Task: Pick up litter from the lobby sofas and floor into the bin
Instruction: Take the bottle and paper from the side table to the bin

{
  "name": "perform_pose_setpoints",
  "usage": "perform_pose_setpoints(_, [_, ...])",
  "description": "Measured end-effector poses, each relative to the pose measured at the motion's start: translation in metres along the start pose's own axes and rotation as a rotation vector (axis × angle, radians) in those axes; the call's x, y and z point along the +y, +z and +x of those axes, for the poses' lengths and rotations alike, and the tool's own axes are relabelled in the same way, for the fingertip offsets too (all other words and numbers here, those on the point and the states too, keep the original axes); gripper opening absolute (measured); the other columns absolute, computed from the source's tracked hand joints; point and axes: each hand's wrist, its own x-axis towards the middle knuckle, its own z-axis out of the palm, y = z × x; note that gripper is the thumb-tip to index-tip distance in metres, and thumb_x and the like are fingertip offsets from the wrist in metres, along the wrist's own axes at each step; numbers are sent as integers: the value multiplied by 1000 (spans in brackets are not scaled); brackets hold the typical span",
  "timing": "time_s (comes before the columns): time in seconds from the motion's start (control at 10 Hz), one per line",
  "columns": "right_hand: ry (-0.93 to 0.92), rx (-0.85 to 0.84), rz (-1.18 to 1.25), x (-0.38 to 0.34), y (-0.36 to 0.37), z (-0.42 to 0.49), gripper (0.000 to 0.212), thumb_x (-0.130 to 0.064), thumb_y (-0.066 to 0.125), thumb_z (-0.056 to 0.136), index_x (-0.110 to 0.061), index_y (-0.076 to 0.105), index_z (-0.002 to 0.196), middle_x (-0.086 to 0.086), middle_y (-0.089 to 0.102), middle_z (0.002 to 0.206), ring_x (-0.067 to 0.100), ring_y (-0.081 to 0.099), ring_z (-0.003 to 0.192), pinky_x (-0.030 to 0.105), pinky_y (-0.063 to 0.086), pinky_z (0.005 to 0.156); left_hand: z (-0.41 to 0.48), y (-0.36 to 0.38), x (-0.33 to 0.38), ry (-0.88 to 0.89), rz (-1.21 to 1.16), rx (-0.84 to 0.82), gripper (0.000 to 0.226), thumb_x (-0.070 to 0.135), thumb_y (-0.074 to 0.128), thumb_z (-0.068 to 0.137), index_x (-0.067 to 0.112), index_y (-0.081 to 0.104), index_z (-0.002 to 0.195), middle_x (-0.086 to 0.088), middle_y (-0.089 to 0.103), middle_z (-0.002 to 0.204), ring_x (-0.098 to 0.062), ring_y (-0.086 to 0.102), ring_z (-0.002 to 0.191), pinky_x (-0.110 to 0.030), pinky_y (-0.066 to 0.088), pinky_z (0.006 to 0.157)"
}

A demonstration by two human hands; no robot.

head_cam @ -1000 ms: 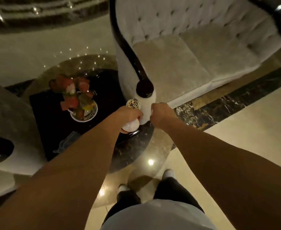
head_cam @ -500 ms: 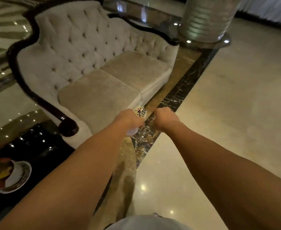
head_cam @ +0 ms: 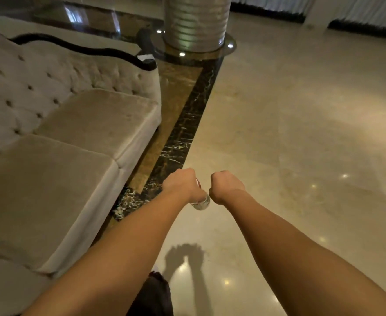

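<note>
My left hand (head_cam: 181, 184) is closed around a small white cup or can (head_cam: 201, 201) with printed markings; only its lower end and a sliver near the thumb show. My right hand (head_cam: 227, 187) is a closed fist just to the right of it, with nothing visible inside. Both hands hang in front of me over the polished floor (head_cam: 301, 133), beside the front right corner of the beige tufted sofa (head_cam: 80, 142). The sofa's two seat cushions carry no litter that I can see. No bin shows in the head view.
A dark marble band (head_cam: 183, 133) runs along the floor past the sofa toward a ribbed metal column (head_cam: 195, 21) at the top. A dark curtain base (head_cam: 267, 10) lines the far wall. My dark trouser leg (head_cam: 155, 293) shows at the bottom.
The view has swung right, away from the glass side table with flowers, along the sofa toward the column. Both hands stay closed and close together; the cup stays in the left hand.
</note>
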Motion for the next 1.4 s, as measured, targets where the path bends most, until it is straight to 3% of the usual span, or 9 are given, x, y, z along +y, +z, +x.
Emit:
perform_pose_setpoints(0.1, [14, -32, 5, 11, -7, 69, 15, -13, 57, 85, -10, 62, 99, 14, 61, 105, 33, 61, 92, 35, 46, 70, 74, -6, 11, 52, 107, -12, 47, 41, 72, 66, 24, 52, 105, 0, 54, 88, -22, 55, 79, -31, 44, 61])
perform_pose_setpoints(0.4, [-2, -32, 20, 8, -103, 337, 19, -13, 54, 87, -9, 63, 102, 16, 59, 107, 37, 60, 96, 39, 52, 80, 351, -101, 20, 122, 218, 35, 50, 41, 62, 78, 20, 49, 121, -9, 52, 120, -31, 56, 108, -40, 49, 83])
perform_pose_setpoints(0.7, [-16, 66, 17, 49, -196, 607, 16, -15, 60, 85, -12, 66, 100, 10, 59, 94, 27, 54, 76, 32, 44, 66, 619, -205, 70, 167, 230, 45, 55, 38, 71, 73, 20, 48, 119, -8, 57, 111, -26, 58, 93, -33, 47, 72])
perform_pose_setpoints(0.8, [-28, 86, 8, 73, -219, 709, 13, -14, 64, 83, -13, 66, 95, 3, 49, 75, 20, 48, 61, 30, 41, 56, 716, -222, 92, 106, 99, -16, 45, 38, 72, 75, 21, 53, 112, -2, 58, 100, -17, 56, 77, -27, 45, 63])
perform_pose_setpoints(0.9, [-51, 16, -38, 96, -262, 816, 10, -17, 63, 85, -14, 64, 94, -1, 42, 67, 16, 45, 56, 25, 39, 49, 809, -242, 119, 24, 87, 27, 33, 40, 65, 74, 19, 54, 97, 0, 54, 82, -20, 53, 68, -32, 45, 58])
perform_pose_setpoints(1.1, [-183, -62, -22, 83, -364, 995, 10, -16, 63, 82, -15, 64, 92, 3, 53, 76, 19, 52, 62, 33, 49, 59, 946, -319, 134, -108, -72, 113, 24, 41, 59, 70, 20, 54, 81, 3, 54, 74, -16, 52, 66, -31, 42, 57])
perform_pose_setpoints(1.2, [-305, -115, -47, 42, -391, 1075, 7, -17, 59, 82, -19, 61, 89, 4, 57, 85, 19, 50, 65, 34, 47, 60, 1039, -363, 117, -99, -68, 43, 18, 38, 68, 74, 25, 58, 81, 8, 51, 77, -12, 53, 78, -27, 42, 68])
perform_pose_setpoints(1.3, [-345, -128, -72, 10, -406, 1161, 18, -14, 57, 85, -14, 64, 101, 2, 51, 79, 17, 44, 60, 31, 44, 57, 1124, -391, 97, -105, -26, 56, 12, 35, 66, 76, 26, 62, 83, 6, 59, 88, -15, 58, 88, -26, 44, 73])
perform_pose_setpoints(1.4, [-354, -156, -89, -8, -426, 1239, 31, -12, 59, 84, -15, 61, 115, 8, 59, 99, 26, 57, 78, 35, 48, 64, 1198, -427, 80, -109, -32, 106, 16, 34, 66, 75, 24, 60, 86, 6, 59, 89, -12, 55, 84, -24, 41, 68])
